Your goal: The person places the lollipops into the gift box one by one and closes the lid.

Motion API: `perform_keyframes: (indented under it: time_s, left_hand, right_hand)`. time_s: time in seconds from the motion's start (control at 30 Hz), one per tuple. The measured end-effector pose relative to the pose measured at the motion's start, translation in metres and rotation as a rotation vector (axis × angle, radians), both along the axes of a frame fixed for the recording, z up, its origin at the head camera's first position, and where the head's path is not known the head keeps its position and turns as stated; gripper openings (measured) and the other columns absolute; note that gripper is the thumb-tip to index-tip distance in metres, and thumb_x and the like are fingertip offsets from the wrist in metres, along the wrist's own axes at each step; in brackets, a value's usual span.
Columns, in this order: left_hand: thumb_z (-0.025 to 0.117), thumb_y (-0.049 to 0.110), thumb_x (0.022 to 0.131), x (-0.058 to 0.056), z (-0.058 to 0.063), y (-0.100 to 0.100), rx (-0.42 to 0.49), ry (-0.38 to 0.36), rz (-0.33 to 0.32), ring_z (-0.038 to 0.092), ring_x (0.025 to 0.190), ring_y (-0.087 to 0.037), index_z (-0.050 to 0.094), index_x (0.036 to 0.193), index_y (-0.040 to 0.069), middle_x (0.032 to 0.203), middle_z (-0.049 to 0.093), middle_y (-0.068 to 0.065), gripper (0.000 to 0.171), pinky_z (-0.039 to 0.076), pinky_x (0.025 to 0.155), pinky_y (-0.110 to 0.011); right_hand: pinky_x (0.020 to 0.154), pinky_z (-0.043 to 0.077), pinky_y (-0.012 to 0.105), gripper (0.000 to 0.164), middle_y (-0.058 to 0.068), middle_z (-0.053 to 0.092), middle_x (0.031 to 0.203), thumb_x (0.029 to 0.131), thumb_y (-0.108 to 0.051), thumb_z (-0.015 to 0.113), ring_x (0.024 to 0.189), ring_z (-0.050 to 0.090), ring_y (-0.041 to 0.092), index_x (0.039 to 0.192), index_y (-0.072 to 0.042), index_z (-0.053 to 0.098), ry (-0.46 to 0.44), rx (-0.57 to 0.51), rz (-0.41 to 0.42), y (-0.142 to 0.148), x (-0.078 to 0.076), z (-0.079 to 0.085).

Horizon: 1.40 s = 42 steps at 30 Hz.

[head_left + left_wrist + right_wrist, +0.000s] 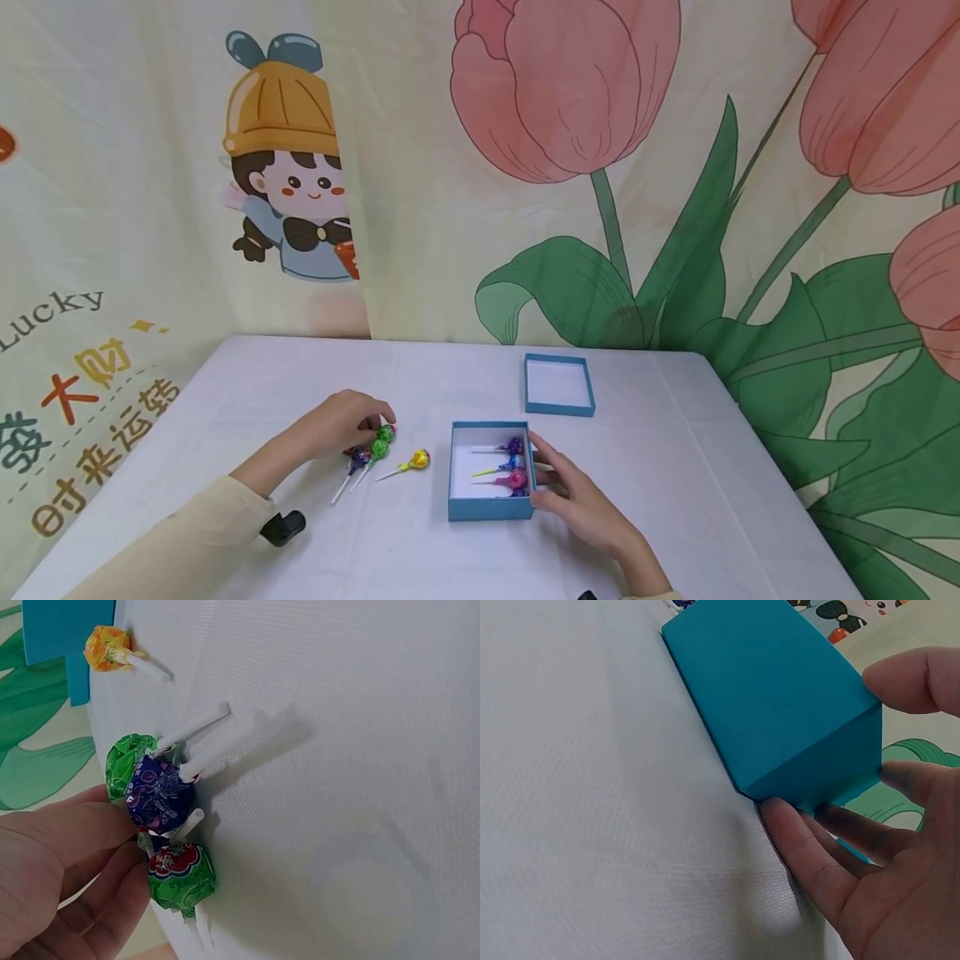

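My left hand (347,422) bends over a cluster of wrapped lollipops at the left of the table. Its curled fingertips pinch at the wrapped heads, beside a purple lollipop (160,793) and a green lollipop (182,876). Another green lollipop (127,761) lies behind the purple one, white sticks pointing towards me. A yellow lollipop (420,460) lies apart, between the cluster and a blue open box (491,509). My right hand (581,496) holds the box by its right wall, thumb and fingers spread across that side. Inside, several lollipops (513,465) lie in a column along the right wall.
The box's blue-rimmed lid (558,383) lies inside up behind the box. A black strap end (283,527) sticks out by the left sleeve. White cloth covers the table (660,433), and a printed curtain (412,208) hangs at its back edge.
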State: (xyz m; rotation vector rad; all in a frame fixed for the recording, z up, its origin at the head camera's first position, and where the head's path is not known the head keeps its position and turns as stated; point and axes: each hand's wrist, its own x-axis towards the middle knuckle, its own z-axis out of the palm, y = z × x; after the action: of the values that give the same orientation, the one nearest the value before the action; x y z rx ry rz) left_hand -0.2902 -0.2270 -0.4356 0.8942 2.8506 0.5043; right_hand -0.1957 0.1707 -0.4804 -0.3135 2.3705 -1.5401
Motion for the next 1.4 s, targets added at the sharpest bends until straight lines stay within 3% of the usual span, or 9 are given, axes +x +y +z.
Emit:
perform_keyframes:
  time_s: [0.57, 0.83, 1.17, 1.4]
  left_hand:
    - [0.078, 0.000, 0.094, 0.001, -0.002, 0.001, -0.007, 0.030, -0.009, 0.055, 0.074, -0.005, 0.077, 0.105, 0.020, 0.086, 0.070, 0.010, 0.023, 0.053, 0.073, -0.028]
    - [0.079, 0.005, 0.094, 0.001, -0.002, 0.003, -0.020, 0.047, 0.021, 0.055, 0.076, -0.007, 0.077, 0.108, 0.022, 0.088, 0.069, 0.011, 0.022, 0.055, 0.076, -0.029]
    - [0.079, 0.009, 0.096, 0.004, 0.011, 0.016, 0.012, 0.035, 0.059, 0.058, 0.081, -0.010, 0.077, 0.113, 0.023, 0.094, 0.071, 0.010, 0.023, 0.056, 0.078, -0.031]
    - [0.079, 0.007, 0.095, 0.008, 0.026, 0.031, 0.046, 0.066, 0.024, 0.059, 0.083, -0.009, 0.077, 0.113, 0.022, 0.093, 0.071, 0.010, 0.023, 0.054, 0.075, -0.028]
  right_hand:
    - [0.116, 0.042, 0.063, 0.080, 0.016, 0.040, 0.167, 0.099, -0.031, 0.069, 0.139, 0.055, 0.035, 0.168, -0.036, 0.030, 0.005, 0.010, -0.004, -0.002, 0.001, 0.001]
    - [0.116, 0.042, 0.062, 0.080, 0.015, 0.040, 0.167, 0.099, -0.030, 0.069, 0.140, 0.054, 0.035, 0.168, -0.036, 0.029, 0.006, 0.013, -0.004, -0.001, 0.000, 0.000]
    - [0.116, 0.042, 0.063, 0.080, 0.016, 0.041, 0.166, 0.099, -0.030, 0.069, 0.139, 0.054, 0.036, 0.168, -0.035, 0.029, 0.006, 0.005, 0.001, -0.001, 0.001, 0.001]
    - [0.117, 0.041, 0.063, 0.080, 0.017, 0.040, 0.167, 0.099, -0.031, 0.069, 0.140, 0.054, 0.036, 0.169, -0.034, 0.029, 0.014, 0.007, 0.007, -0.001, 0.000, 0.000]
